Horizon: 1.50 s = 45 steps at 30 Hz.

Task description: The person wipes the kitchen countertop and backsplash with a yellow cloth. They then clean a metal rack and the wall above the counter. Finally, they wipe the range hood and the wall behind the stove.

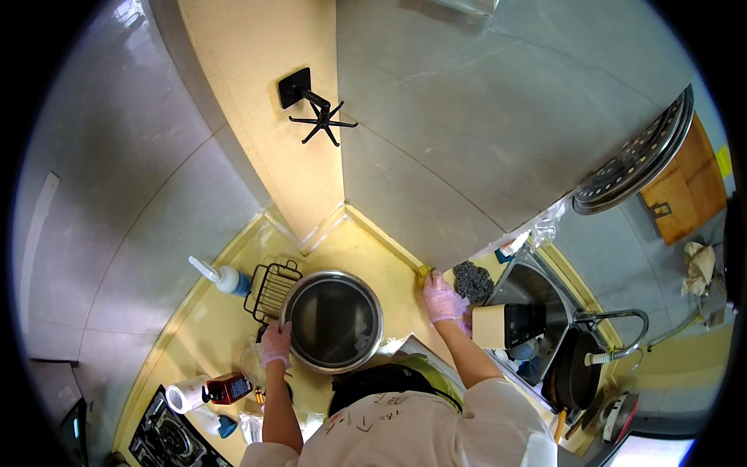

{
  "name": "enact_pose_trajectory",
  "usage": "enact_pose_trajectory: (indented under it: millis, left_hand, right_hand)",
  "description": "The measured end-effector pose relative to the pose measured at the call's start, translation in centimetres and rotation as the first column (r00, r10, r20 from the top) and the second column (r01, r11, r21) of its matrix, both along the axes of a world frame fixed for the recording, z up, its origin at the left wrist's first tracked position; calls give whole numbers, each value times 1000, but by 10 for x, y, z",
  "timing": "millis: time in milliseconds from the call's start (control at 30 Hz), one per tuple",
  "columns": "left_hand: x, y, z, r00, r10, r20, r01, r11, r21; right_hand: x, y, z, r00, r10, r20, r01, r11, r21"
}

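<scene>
Now, left hand: the left hand (275,347), in a thin pale glove, is resting on the near-left rim of the big metal pot (332,321), fingers curled over the edge and holding it steady.
Right hand: the right hand (443,298), gloved too, is pressing a small yellow sponge (424,272) against the grey wall (467,156), just where the wall meets the yellow counter (366,249). Its fingers are closed on the sponge.
Step in hand: it looks like wiping is going on along the bottom edge of the wall, while the other hand is keeping the pot from sliding.
Next move: I think the sponge needs to be pushed along the seam with a firm, flat press, staying clear of the pot.
Pot: it is round, shiny and deep, dark inside, and it is sitting on the counter between the two hands.
Wire rack: a black wire rack (270,288) is standing just beside the pot on the left.
Bottle: a white and blue bottle (222,277) is lying near the rack.
Scrubber: a dark, rough scrubber (472,280) is sitting right of the sponge, by the steel sink (529,288).
</scene>
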State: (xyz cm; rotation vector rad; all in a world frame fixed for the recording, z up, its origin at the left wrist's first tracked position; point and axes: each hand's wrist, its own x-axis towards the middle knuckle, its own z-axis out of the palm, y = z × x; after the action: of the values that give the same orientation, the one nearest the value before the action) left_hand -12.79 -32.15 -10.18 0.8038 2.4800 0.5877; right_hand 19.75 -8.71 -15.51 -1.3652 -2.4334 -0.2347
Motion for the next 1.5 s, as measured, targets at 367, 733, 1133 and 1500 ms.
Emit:
enact_pose_trajectory:
  millis: [367, 733, 1133, 1500]
  left_hand:
    - [0, 4, 16, 965, -92, -247, 63, 990, -123]
    - [161, 169, 38, 682, -658, 320, 601, 753, 268]
    - [112, 174, 18, 593, -319, 739, 86, 938, 336]
    - [66, 142, 39, 595, -92, 798, -238, 929, 284]
  right_hand:
    - [6, -6, 16, 998, -52, -35, 45, 984, -170]
    - [-50, 31, -22, 996, 84, -21, -84, 996, -13]
    - [-122, 60, -13, 989, 150, -17, -149, 988, 32]
    - [-256, 100, -35, 935, 161, -317, -253, 929, -271]
